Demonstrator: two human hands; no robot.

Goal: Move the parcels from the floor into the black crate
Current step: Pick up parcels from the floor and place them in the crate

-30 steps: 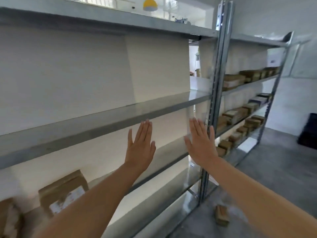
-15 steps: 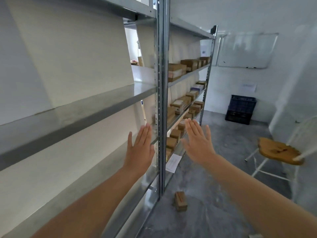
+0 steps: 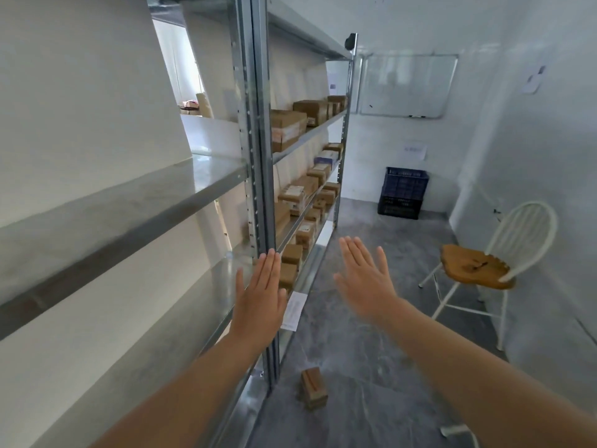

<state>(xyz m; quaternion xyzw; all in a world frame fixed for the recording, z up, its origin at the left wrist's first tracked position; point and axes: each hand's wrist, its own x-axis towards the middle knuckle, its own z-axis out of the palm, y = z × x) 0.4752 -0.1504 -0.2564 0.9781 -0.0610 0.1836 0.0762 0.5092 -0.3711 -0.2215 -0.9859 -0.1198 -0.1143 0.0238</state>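
Extending ahead of the person, the left hand (image 3: 260, 305) and the right hand (image 3: 365, 286) are both held flat, fingers straight and close together, backs toward the camera. Neither grasps anything.

The left hand is in front of the metal upright (image 3: 258, 156) of the shelving rack; contact with it cannot be confirmed. The right hand is in open air, beside the left hand and apart from it.

One parcel (image 3: 313, 386), a small brown carton, lies on the grey floor (image 3: 371, 367) below and between the two hands, near the foot of the upright. Neither hand touches it.

The black crate (image 3: 402, 198) stands on the floor against the far wall, well beyond the right hand's fingertips and well apart from the parcel.

Further brown cartons (image 3: 287, 127) sit on the rack shelves beyond the left hand. A white chair with a wooden seat (image 3: 478, 266) stands to the right of the right hand. A whiteboard (image 3: 403, 85) hangs on the far wall above the crate.
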